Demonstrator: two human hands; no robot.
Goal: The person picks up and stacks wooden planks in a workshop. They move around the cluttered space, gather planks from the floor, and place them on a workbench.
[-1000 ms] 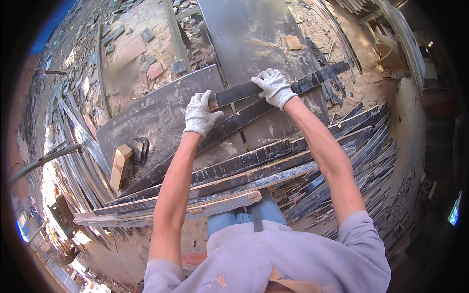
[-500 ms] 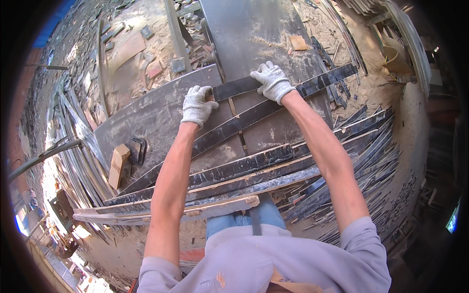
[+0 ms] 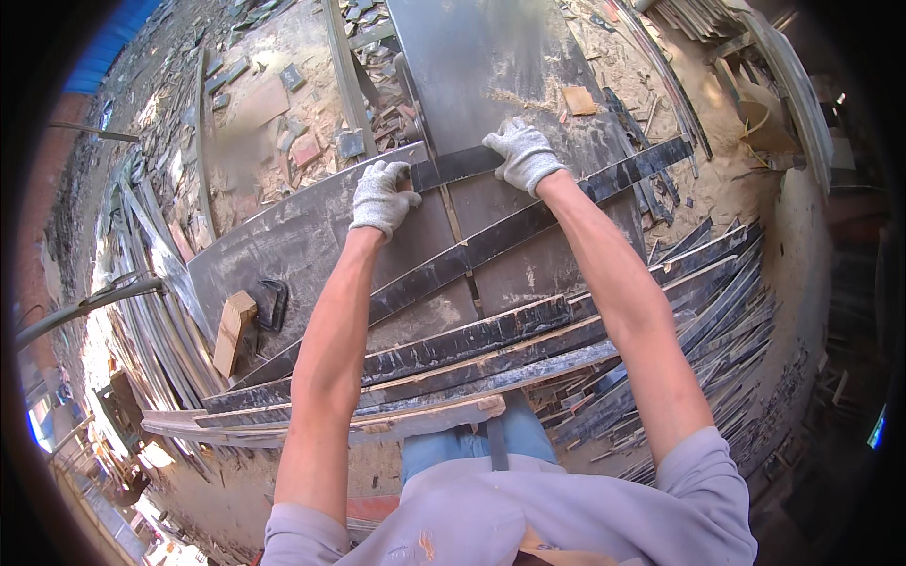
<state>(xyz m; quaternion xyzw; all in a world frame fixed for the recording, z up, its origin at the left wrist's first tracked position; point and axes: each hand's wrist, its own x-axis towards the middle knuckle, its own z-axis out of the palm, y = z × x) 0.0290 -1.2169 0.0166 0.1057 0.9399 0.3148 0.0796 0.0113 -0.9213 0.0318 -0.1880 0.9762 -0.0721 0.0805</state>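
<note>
1. Head view: my gloved left hand [image 3: 382,200] is curled round the left end of a short black strip [image 3: 460,167], fingers bent over its far side, thumb stretched out toward the right on the near side
2. My gloved right hand [image 3: 524,158] grasps the same strip toward its other end, back of the hand up, fingers bent forward and to the left; the glove hides the part of the strip beneath it
3. Between my hands the short black strip runs across the seam where a left panel [image 3: 283,236] and a right panel [image 3: 462,85] meet, its right side a little farther from me; whether it rests on them or is held just above, I cannot tell
4. My left forearm [image 3: 330,377] comes up from the lower edge, leaning slightly inward, with the wrist nearly straight
5. My right forearm [image 3: 628,283] slants inward more strongly, so my elbows spread wider than my hands, and the right hand sits farther out than the left
6. On my side of the held piece, a long dark strip [image 3: 510,231] lies slantwise over both panels and passes beneath both forearms
7. Nearer to me lies a stack of strips [image 3: 462,340], and left of my left forearm a wooden block [image 3: 233,330] sits beside a black clamp-like piece [image 3: 273,304]
</note>
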